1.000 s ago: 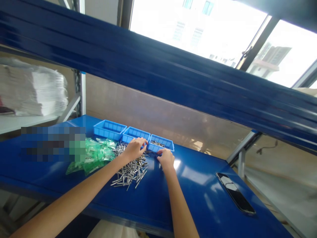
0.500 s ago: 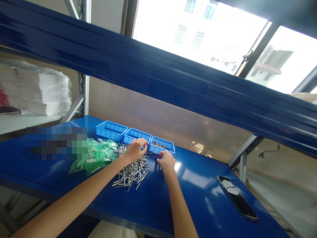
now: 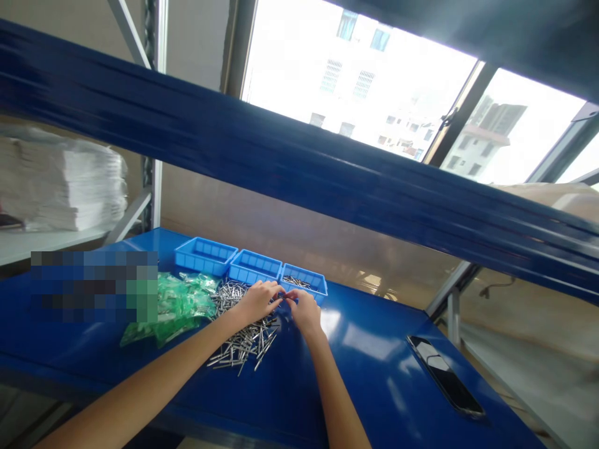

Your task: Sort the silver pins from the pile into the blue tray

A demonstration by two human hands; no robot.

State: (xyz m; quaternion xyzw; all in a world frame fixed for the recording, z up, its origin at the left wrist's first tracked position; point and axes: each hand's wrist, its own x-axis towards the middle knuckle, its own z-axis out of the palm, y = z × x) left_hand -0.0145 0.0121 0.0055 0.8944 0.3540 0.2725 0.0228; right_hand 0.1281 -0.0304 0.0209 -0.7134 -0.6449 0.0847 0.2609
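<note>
My left hand (image 3: pixel 259 301) is closed over the right edge of a heap of thin metal rods (image 3: pixel 248 343), its fingertips pinched. My right hand (image 3: pixel 304 310) meets it, fingertips touching or nearly so, just in front of the right blue bin (image 3: pixel 319 284). Whatever lies between the fingertips is too small to make out. That right bin holds some metal rods. The middle blue bin (image 3: pixel 255 260) and the left blue bin (image 3: pixel 206 249) stand beside it in a row, with no contents visible. Green plastic bags (image 3: pixel 180 305) lie left of the heap.
A black phone (image 3: pixel 447 377) lies on the right of the blue table (image 3: pixel 374 386). A blue shelf beam (image 3: pixel 299 162) crosses above the bins. White wrapped stacks (image 3: pixel 70 181) sit on a shelf at the left. Part of the left table area is pixelated.
My hands have come together; the right hand moved left toward the left fingertips, and the left hand's fingers have closed. The view has shifted slightly, so the bins and table appear lower.
</note>
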